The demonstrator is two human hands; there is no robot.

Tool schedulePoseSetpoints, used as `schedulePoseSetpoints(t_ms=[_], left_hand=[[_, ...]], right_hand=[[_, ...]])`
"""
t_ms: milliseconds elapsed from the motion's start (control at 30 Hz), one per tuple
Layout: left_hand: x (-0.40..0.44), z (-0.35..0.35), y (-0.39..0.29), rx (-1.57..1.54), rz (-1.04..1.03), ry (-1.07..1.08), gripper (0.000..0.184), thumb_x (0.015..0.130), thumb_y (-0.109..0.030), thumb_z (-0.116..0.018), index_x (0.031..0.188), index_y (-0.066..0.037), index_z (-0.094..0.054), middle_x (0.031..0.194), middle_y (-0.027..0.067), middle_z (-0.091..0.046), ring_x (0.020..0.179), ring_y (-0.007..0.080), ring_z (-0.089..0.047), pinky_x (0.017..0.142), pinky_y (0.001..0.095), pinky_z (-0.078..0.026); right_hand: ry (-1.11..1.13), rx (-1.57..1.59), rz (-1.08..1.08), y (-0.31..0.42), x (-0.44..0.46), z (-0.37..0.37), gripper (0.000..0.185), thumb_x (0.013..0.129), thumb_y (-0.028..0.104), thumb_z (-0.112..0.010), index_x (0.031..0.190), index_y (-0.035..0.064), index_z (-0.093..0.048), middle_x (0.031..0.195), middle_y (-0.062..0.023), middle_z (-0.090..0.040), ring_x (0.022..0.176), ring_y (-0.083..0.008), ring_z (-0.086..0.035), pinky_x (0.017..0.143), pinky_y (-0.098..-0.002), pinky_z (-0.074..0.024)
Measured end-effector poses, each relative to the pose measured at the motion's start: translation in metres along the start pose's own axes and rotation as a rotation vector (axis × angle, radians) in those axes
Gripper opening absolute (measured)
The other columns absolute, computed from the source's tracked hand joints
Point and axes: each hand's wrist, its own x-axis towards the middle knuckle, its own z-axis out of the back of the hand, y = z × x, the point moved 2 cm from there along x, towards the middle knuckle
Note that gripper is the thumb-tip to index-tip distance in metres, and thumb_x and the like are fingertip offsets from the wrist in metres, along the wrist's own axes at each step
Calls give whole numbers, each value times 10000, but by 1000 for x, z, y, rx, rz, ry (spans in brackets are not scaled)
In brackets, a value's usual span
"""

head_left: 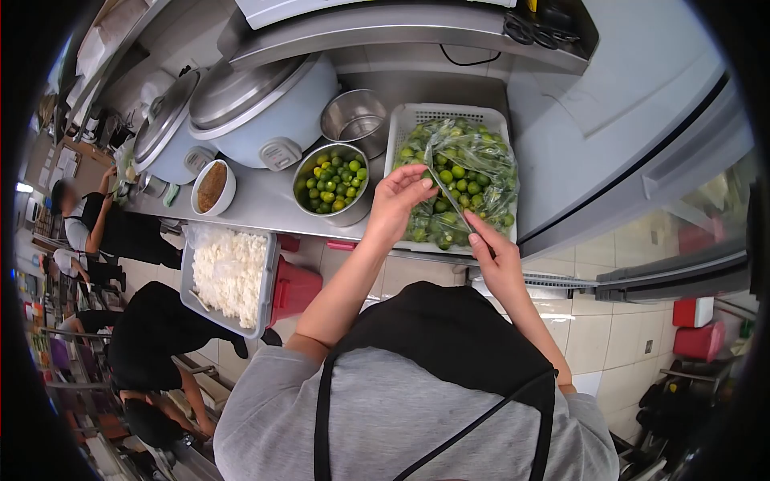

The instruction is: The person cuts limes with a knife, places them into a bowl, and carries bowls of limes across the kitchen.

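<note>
My right hand (493,258) is closed around the handle end of a knife (454,202), whose narrow blade slants up and left over the limes. At the blade's far end, my left hand (399,203) pinches a small green lime, mostly hidden by the fingers. Beneath both hands, a clear plastic bag (501,172) full of small green limes (458,172) lies open in a white perforated basket (395,138). Left of my left hand stands a steel pot (366,203) holding more green and yellowish limes (328,185).
An empty-looking steel pot (353,117) stands behind the limes. Two large rice cookers (265,112) and a white bowl of brown food (213,187) line the counter's left. Below it sits a grey tub of white food (228,276). A co-worker (152,345) bends at lower left.
</note>
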Motion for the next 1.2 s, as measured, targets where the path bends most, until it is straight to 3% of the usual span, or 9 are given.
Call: schedulePoseSetpoints(t_ms=[300,433,633,733,800,900,1033,1067,1200], left_hand=[[0,-4,2,137,-68,-6,250,727,9,-622,955,8,-519,858,48,-572,800,94,-546,716,223,-456],[-2,-7,12,205,-9,61,245,716,20,-628,937,5,-522,844,36,-569,781,82,-539,695,203,-441],[-9,-8,11,219,27,53,236,717,21,-624,929,1,-522,808,8,-551,762,73,-526,697,191,-432],[-11,-7,14,201,20,63,237,719,23,-621,933,-3,-521,829,14,-550,768,77,-528,698,193,-434],[-19,-14,15,137,35,96,242,718,35,-615,936,-13,-523,865,21,-547,792,82,-525,707,196,-433],[-9,-7,17,101,-22,53,260,715,45,-613,951,-20,-525,893,22,-540,818,87,-519,725,203,-433],[-3,1,7,101,-59,26,274,714,41,-619,964,-19,-525,900,20,-540,839,90,-516,747,208,-432],[-1,4,7,115,-73,4,276,714,35,-623,967,-17,-525,898,22,-543,837,91,-518,751,210,-433],[0,3,5,136,-69,-5,270,716,24,-630,962,-8,-523,887,30,-554,827,90,-527,750,211,-439]], right_hand=[[-3,-117,-32,0,7,-1,292,848,139,-486,1137,112,-522,1012,-122,-589,799,-199,-574,702,-268,-434],[18,-130,-112,1,15,-5,291,847,145,-488,1134,109,-524,996,-126,-593,795,-203,-578,699,-268,-435],[-2,-55,-11,-9,15,-9,291,848,151,-493,1133,102,-524,954,-110,-603,695,-165,-555,654,-258,-435],[34,92,-134,-15,15,-9,306,866,166,-470,1163,100,-503,805,-58,-595,576,-96,-499,557,-226,-417],[-19,676,-447,-28,20,-3,330,885,184,-439,1203,102,-468,651,-1,-505,491,-44,-405,469,-193,-357],[57,378,-357,-18,17,2,349,896,197,-413,1232,104,-435,578,25,-413,451,-34,-333,427,-175,-296],[57,-8,-97,-6,1,1,313,868,148,-461,1173,85,-493,731,-50,-573,569,-91,-498,558,-215,-412],[4,-85,16,-2,-2,0,295,852,130,-481,1142,89,-517,910,-119,-612,704,-169,-566,670,-260,-434],[22,-85,18,4,-6,1,291,852,132,-481,1138,101,-521,983,-154,-594,767,-216,-576,708,-271,-430]])
